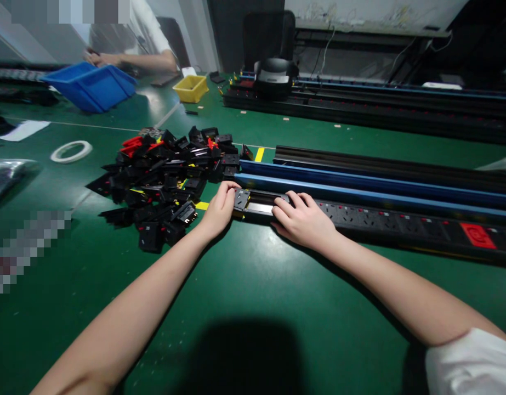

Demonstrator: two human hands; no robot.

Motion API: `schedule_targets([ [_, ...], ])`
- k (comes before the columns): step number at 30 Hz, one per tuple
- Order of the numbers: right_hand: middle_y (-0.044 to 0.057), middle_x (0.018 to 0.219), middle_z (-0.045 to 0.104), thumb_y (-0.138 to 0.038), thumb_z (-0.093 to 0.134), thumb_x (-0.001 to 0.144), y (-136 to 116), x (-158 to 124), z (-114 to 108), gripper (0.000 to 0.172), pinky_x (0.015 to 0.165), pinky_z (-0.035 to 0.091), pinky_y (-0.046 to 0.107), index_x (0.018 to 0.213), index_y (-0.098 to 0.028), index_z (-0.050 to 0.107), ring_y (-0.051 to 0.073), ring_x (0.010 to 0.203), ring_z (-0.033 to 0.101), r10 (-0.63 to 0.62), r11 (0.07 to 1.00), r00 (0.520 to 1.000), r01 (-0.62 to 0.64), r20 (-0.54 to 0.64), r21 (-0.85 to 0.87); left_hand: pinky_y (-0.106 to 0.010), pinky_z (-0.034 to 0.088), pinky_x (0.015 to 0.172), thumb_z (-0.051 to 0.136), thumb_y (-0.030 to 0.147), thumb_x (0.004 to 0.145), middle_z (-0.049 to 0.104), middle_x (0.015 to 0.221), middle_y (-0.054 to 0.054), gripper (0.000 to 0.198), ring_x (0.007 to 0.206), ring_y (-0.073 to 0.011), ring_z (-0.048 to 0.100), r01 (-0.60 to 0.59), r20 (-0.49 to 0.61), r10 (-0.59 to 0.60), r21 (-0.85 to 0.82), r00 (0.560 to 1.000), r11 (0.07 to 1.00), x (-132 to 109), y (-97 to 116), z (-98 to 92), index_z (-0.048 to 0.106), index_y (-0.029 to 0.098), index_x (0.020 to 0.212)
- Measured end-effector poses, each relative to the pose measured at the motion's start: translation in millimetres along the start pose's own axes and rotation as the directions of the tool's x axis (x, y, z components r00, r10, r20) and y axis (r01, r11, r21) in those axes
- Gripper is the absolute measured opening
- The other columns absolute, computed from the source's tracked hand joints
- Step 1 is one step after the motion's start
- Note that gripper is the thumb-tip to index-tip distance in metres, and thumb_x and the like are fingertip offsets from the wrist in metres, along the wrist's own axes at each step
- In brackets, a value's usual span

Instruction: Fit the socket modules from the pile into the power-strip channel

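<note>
A long black power strip lies across the right side of the table, with a row of socket modules and one red module. At its left end my left hand grips a black socket module between thumb and fingers, at the mouth of the bare metal channel. My right hand is wrapped over the strip, its fingers on a module at the far side of that bare stretch. Left of my left hand is a pile of loose socket modules, mostly black, some red.
Blue rails and a black rail lie behind the strip. Farther back are a blue bin, a yellow bin and more long strips. A tape roll is at left. Another person sits across the table.
</note>
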State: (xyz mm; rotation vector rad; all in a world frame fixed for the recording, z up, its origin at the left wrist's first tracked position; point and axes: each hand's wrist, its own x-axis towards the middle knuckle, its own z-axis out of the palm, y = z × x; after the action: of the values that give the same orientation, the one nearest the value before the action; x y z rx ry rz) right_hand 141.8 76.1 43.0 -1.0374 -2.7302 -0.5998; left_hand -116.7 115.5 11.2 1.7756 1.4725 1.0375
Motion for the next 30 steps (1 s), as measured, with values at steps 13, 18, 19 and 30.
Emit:
schedule_targets([
  [13, 0.013, 0.128, 0.069, -0.035, 0.046, 0.106, -0.9, 0.6, -1.1, 0.030, 0.095, 0.037, 0.047, 0.112, -0.015, 0.067, 0.037, 0.119, 0.057, 0.004, 1.000, 1.000, -0.004, 0.001, 0.012, -0.034, 0.046, 0.090, 0.031, 0.040, 0.105, 0.064, 0.109, -0.007, 0.027, 0.098, -0.0198, 0.061, 0.021, 0.002, -0.021, 0.034, 1.000, 0.999, -1.1, 4.3, 1.1, 0.050, 0.022, 0.112],
  [18, 0.013, 0.127, 0.069, -0.035, 0.046, 0.106, -0.4, 0.8, -1.2, 0.029, 0.095, 0.037, 0.046, 0.112, -0.015, 0.067, 0.036, 0.119, 0.057, 0.006, 1.000, 1.000, -0.006, 0.000, 0.015, -0.036, 0.046, 0.090, 0.031, 0.040, 0.105, 0.065, 0.109, -0.008, 0.028, 0.098, -0.0220, 0.062, 0.073, -0.004, -0.073, 0.053, 0.997, 0.996, -4.5, 8.6, 5.2, 0.051, 0.023, 0.113],
  [19, 0.013, 0.127, 0.069, -0.035, 0.046, 0.106, -0.4, 0.9, -1.2, 0.029, 0.095, 0.037, 0.046, 0.112, -0.015, 0.067, 0.036, 0.119, 0.057, 0.007, 1.000, 1.000, -0.007, 0.001, 0.017, -0.037, 0.046, 0.090, 0.031, 0.041, 0.105, 0.064, 0.109, -0.008, 0.028, 0.098, -0.0228, 0.062, 0.081, 0.000, -0.082, 0.068, 0.997, 0.994, -5.7, 9.4, 7.2, 0.051, 0.023, 0.114],
  [30, 0.014, 0.133, 0.066, -0.035, 0.047, 0.106, 0.4, 0.4, -3.2, 0.032, 0.096, 0.040, 0.046, 0.125, -0.016, 0.063, 0.035, 0.120, 0.057, 0.029, 0.996, 1.000, -0.029, 0.007, 0.079, -0.035, 0.043, 0.078, 0.036, 0.042, 0.103, 0.053, 0.088, -0.003, 0.020, 0.083, -0.0220, 0.057, 0.078, -0.050, -0.072, 0.150, 0.996, 0.986, -8.8, 9.3, 16.8, 0.036, 0.026, 0.092],
])
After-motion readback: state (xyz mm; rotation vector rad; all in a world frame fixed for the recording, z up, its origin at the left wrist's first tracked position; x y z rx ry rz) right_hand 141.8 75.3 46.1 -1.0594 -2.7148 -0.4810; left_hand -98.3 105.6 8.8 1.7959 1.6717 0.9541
